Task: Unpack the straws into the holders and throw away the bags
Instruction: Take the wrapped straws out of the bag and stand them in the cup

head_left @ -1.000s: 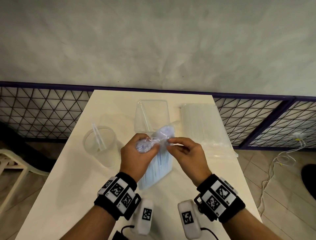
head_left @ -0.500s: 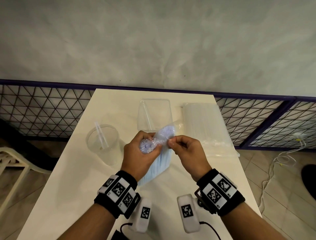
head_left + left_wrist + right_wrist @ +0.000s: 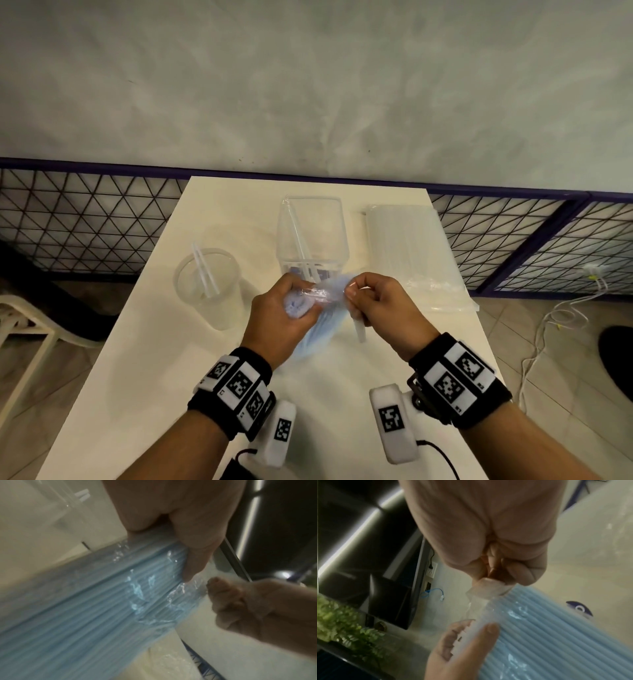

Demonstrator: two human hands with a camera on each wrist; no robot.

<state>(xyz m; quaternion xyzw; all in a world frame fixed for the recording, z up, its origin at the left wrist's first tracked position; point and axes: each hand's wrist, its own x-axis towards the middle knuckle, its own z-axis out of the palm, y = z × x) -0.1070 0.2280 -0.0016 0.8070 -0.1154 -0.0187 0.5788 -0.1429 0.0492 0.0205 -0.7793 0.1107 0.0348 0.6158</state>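
Observation:
A clear bag of blue straws (image 3: 317, 327) (image 3: 96, 601) (image 3: 544, 635) stands tilted over the white table (image 3: 144, 342). My left hand (image 3: 284, 317) (image 3: 180, 536) grips the bundle near its top. My right hand (image 3: 371, 303) (image 3: 489, 563) pinches the bag's loose clear top end (image 3: 481, 595) and pulls it to the right; a clear strip (image 3: 359, 325) hangs from below this hand. A round clear cup holder (image 3: 207, 286) with two white straws stands at the left. Behind my hands stands a square clear holder (image 3: 313, 233) with a few straws.
A flat bag of white straws (image 3: 411, 253) lies at the table's right rear. A black mesh fence with a purple rail (image 3: 85, 219) runs behind the table. A white chair (image 3: 20, 329) is at the left, a white cable (image 3: 561, 315) lies on the floor at the right.
My right hand has curled tighter on the bag's top and drawn it to the right, away from my left hand. The plastic between them is stretched.

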